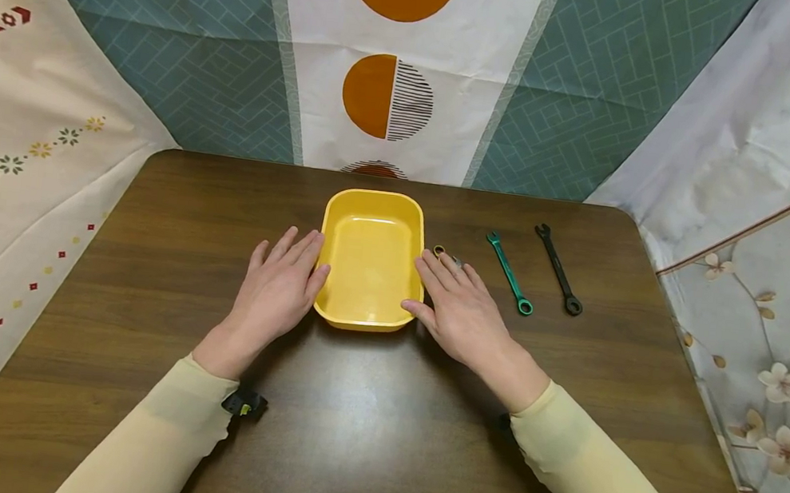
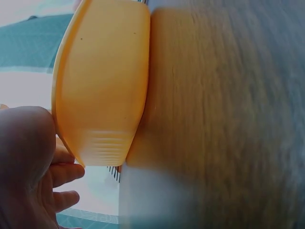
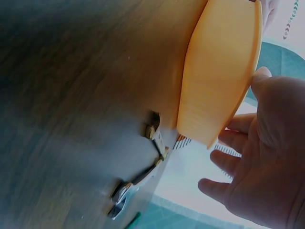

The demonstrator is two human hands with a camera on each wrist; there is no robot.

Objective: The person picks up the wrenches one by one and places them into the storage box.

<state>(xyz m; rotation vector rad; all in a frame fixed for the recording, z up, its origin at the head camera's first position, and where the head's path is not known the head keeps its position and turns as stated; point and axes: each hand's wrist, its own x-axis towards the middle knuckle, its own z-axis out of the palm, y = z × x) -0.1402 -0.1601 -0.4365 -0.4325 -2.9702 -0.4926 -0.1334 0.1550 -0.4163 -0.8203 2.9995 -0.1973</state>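
Head view shows the yellow tub (image 1: 370, 258) at mid-frame on the wooden table (image 1: 148, 253), flanked by the left hand (image 1: 280, 289) and right hand (image 1: 461, 308), both flat with relaxed fingers, apparently steadying its sides, holding nothing.

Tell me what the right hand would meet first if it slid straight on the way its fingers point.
Probably the small wrench lying just past the fingertips of the right hand, beside the yellow tub. The fingers partly hide it in the head view, so they may already touch it. Beyond that lies bare table.
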